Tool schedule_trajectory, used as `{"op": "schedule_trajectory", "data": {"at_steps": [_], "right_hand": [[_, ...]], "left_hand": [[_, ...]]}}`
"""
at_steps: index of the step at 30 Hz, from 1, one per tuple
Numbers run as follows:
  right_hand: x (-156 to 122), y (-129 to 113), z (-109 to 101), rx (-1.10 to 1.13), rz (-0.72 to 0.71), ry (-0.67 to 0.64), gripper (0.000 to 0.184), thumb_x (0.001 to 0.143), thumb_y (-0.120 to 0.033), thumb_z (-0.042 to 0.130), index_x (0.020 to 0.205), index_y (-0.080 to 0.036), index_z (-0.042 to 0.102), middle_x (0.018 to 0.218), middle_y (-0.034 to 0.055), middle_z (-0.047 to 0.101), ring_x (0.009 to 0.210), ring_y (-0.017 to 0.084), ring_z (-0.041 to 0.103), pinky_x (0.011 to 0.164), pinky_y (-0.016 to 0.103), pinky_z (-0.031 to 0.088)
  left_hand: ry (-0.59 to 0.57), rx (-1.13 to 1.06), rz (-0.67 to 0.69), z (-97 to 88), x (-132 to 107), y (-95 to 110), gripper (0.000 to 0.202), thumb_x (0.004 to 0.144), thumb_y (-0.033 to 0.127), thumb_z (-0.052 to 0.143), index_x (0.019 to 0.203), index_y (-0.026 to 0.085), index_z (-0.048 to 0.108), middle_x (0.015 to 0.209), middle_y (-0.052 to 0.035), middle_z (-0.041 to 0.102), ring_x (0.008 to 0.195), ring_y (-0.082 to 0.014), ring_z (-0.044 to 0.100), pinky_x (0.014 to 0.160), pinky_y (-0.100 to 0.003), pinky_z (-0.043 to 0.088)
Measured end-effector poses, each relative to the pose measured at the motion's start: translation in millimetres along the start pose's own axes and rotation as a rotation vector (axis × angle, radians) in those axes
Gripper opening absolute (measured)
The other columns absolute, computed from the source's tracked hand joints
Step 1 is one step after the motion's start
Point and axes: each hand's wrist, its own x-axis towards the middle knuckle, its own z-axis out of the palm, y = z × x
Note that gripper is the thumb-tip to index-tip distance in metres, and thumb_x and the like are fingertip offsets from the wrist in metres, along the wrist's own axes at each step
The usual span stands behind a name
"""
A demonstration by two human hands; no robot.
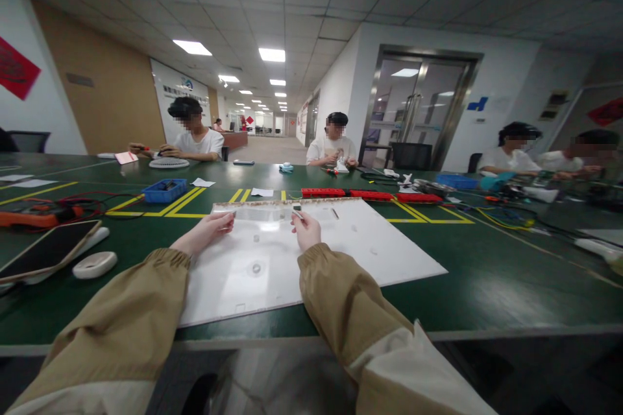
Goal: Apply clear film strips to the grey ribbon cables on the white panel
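Note:
A large white board [277, 272] lies on the green table under both hands. Stretched between the hands is a thin, clear, finely ridged strip [263, 214], hard to make out against the board's glare. My left hand [207, 231] pinches the strip's left end near the board's far left corner. At its other end my right hand [306, 229] is closed, with a small dark-topped piece [296, 208] showing at the fingertips. Small raised rings [256, 268] and marks dot the board, and its far edge looks brown and rough.
Red bars [370, 195] lie beyond the board. A blue bin [164, 190], an orange meter [41, 214], a phone [51, 249] and a white oval case [95, 264] are at left. Cables [506, 217] spread at right. Several people work across the table.

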Motion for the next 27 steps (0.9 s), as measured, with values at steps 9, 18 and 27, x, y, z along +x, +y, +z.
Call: {"op": "schedule_trajectory", "data": {"at_steps": [9,18,27], "right_hand": [[0,2,-4,-0.1,-0.032,0.014,0.03,0.077,-0.035,0.055,0.086,-0.011,0.07,0.069,0.0036,0.066,0.041,0.008,0.052,0.042,0.019,0.04],[0,4,-6,-0.157,-0.031,0.016,0.027,0.073,-0.025,0.059,0.094,-0.012,0.07,0.066,0.0008,0.064,0.043,0.009,0.056,0.046,0.019,0.043],[-1,0,-5,-0.158,0.01,0.025,0.029,0.072,-0.021,0.054,0.095,-0.013,0.07,0.056,-0.0034,0.058,0.041,0.009,0.053,0.044,0.018,0.042]], "left_hand": [[0.023,0.008,-0.034,-0.7,0,2,0.042,0.054,0.045,0.082,0.084,0.016,0.073,0.091,-0.007,0.068,0.078,-0.0161,0.06,0.069,-0.023,0.045],[-0.058,0.084,-0.013,9.2,-10,9,0.052,0.055,0.035,0.084,0.102,0.018,0.072,0.094,-0.0071,0.069,0.073,-0.0125,0.058,0.07,-0.023,0.045],[0.114,0.09,0.082,-1.6,2,0,0.063,0.057,0.037,0.083,0.114,0.016,0.065,0.088,-0.0053,0.067,0.062,-0.0075,0.056,0.062,-0.019,0.049]]}}
